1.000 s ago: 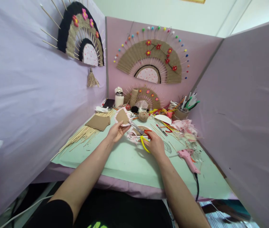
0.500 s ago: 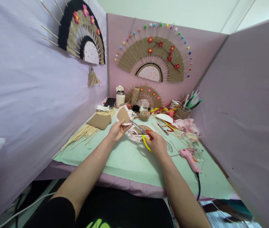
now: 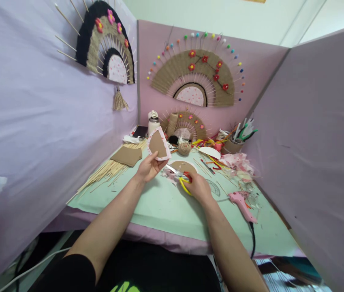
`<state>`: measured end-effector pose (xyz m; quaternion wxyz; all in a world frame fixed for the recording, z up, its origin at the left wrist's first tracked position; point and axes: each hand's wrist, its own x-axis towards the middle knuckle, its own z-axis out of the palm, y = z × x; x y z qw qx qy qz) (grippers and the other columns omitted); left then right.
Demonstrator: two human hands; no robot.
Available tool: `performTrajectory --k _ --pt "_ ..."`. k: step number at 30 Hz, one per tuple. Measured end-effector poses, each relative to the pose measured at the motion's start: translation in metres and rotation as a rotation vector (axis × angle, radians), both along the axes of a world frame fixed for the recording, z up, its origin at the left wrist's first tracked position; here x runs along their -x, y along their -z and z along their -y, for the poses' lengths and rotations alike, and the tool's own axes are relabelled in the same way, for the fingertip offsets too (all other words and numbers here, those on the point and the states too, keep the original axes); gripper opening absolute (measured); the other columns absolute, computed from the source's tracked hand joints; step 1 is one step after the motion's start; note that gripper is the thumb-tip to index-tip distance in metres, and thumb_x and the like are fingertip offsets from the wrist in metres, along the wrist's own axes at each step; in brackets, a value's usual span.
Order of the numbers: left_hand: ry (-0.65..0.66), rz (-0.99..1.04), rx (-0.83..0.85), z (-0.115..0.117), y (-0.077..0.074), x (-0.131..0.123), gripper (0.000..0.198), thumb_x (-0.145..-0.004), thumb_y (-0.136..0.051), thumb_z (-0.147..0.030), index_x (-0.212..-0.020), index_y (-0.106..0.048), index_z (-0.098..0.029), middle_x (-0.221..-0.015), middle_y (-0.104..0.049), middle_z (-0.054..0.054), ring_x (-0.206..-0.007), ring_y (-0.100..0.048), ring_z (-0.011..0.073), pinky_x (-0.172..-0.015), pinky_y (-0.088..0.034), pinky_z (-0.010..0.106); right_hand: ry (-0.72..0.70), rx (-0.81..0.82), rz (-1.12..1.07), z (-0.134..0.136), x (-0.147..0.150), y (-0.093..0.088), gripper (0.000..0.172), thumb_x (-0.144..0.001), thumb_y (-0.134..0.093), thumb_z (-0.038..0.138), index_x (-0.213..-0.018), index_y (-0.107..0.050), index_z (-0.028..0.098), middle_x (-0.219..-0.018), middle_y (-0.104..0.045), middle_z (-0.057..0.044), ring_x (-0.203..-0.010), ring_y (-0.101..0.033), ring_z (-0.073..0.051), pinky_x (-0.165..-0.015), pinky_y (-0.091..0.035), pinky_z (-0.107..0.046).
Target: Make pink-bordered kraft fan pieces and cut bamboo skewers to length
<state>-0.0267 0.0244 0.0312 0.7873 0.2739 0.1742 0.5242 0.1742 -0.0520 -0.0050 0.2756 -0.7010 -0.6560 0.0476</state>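
Between the fingers of my left hand [image 3: 151,167] is a cardboard piece [image 3: 157,145], brown in the middle with pale pink fabric around its edge, held up above the table. My right hand [image 3: 196,185] grips scissors [image 3: 184,185] by their yellow and red handles. The blades point left, just below the cardboard piece and apart from it. Under the blades lie pink fabric scraps [image 3: 172,174]. Behind them on the table rests a rounded cardboard piece [image 3: 184,165] with a pale edge.
Thin wooden sticks [image 3: 105,169] and a brown cardboard panel [image 3: 127,155] lie at left. On the right are a pink glue gun [image 3: 242,205], a protractor [image 3: 214,188] and crumpled pink fabric [image 3: 237,160]. A twine ball [image 3: 184,148] and white bottle [image 3: 153,122] stand behind.
My left hand has turned the cardboard piece so it stands more upright. The scissors have moved slightly down and left, away from its edge.
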Motion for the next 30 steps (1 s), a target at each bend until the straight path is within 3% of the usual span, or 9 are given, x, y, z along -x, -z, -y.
performTrajectory --k 5,8,10,13,18,21,25,30 --pt "0.066 -0.059 -0.066 0.005 0.001 -0.001 0.021 -0.089 -0.049 -0.016 -0.105 -0.063 -0.014 -0.093 -0.072 0.007 -0.086 -0.068 0.0162 -0.087 -0.053 0.033 -0.334 -0.008 -0.063 0.003 0.015 0.005 0.026 -0.073 -0.065 0.036 -0.095 -0.066 0.022 -0.089 -0.067 -0.006 -0.080 -0.059 -0.020 -0.068 -0.041 -0.029" --pt "0.099 -0.134 -0.120 0.006 0.004 -0.004 0.018 -0.086 -0.054 -0.017 -0.100 -0.064 -0.013 -0.091 -0.072 0.008 -0.082 -0.069 0.0169 -0.086 -0.053 0.034 -0.422 -0.100 -0.189 0.005 0.016 -0.002 0.018 -0.078 -0.061 0.035 -0.088 -0.068 0.022 -0.094 -0.067 -0.006 -0.090 -0.057 -0.021 -0.081 -0.042 -0.033" --pt "0.138 -0.199 -0.161 0.008 0.008 -0.007 0.018 -0.082 -0.060 -0.017 -0.099 -0.065 -0.012 -0.086 -0.072 0.008 -0.078 -0.069 0.0177 -0.084 -0.053 0.035 -0.387 -0.142 -0.358 0.005 0.016 -0.008 0.024 -0.084 -0.053 0.039 -0.084 -0.068 0.021 -0.090 -0.066 -0.006 -0.086 -0.057 -0.020 -0.080 -0.042 -0.033" --pt "0.234 -0.291 -0.218 0.010 0.014 -0.012 0.020 -0.077 -0.067 -0.021 -0.094 -0.067 -0.011 -0.080 -0.072 0.009 -0.075 -0.068 0.0190 -0.080 -0.053 0.034 -0.322 -0.097 -0.588 0.005 0.015 -0.014 0.034 -0.086 -0.047 0.046 -0.077 -0.065 0.019 -0.071 -0.062 -0.001 -0.069 -0.054 -0.017 -0.065 -0.041 -0.028" --pt "0.300 -0.403 -0.240 0.012 0.020 -0.016 0.029 -0.072 -0.073 -0.029 -0.094 -0.068 -0.012 -0.081 -0.071 0.008 -0.072 -0.066 0.0158 -0.075 -0.053 0.030 -0.277 -0.084 -0.581 0.007 0.016 -0.012 0.036 -0.079 -0.058 0.045 -0.055 -0.051 0.018 -0.052 -0.042 0.004 -0.054 -0.037 -0.011 -0.052 -0.029 -0.024" --pt "0.319 -0.430 -0.259 0.011 0.020 -0.016 0.034 -0.072 -0.073 -0.032 -0.098 -0.066 -0.011 -0.089 -0.072 0.010 -0.077 -0.067 0.0164 -0.078 -0.053 0.031 -0.274 -0.094 -0.582 0.006 0.016 -0.010 0.037 -0.078 -0.058 0.043 -0.053 -0.049 0.018 -0.051 -0.041 0.004 -0.053 -0.036 -0.010 -0.052 -0.029 -0.024" --pt "0.360 -0.448 -0.292 0.011 0.020 -0.015 0.042 -0.072 -0.073 -0.036 -0.105 -0.064 -0.012 -0.094 -0.071 0.012 -0.080 -0.067 0.0188 -0.080 -0.053 0.036 -0.319 -0.004 -0.673 0.001 0.007 -0.010 0.033 -0.074 -0.061 0.048 -0.063 -0.059 0.017 -0.058 -0.054 0.002 -0.055 -0.044 -0.011 -0.053 -0.033 -0.024" --pt "0.541 -0.551 -0.325 0.011 0.024 -0.013 0.044 -0.071 -0.073 -0.033 -0.109 -0.064 -0.012 -0.104 -0.069 0.014 -0.089 -0.067 0.0234 -0.080 -0.053 0.037 -0.236 -0.212 -0.994 -0.007 -0.012 -0.011 0.054 -0.086 -0.036 0.061 -0.087 -0.067 0.017 -0.074 -0.065 -0.005 -0.065 -0.055 -0.015 -0.058 -0.039 -0.026"
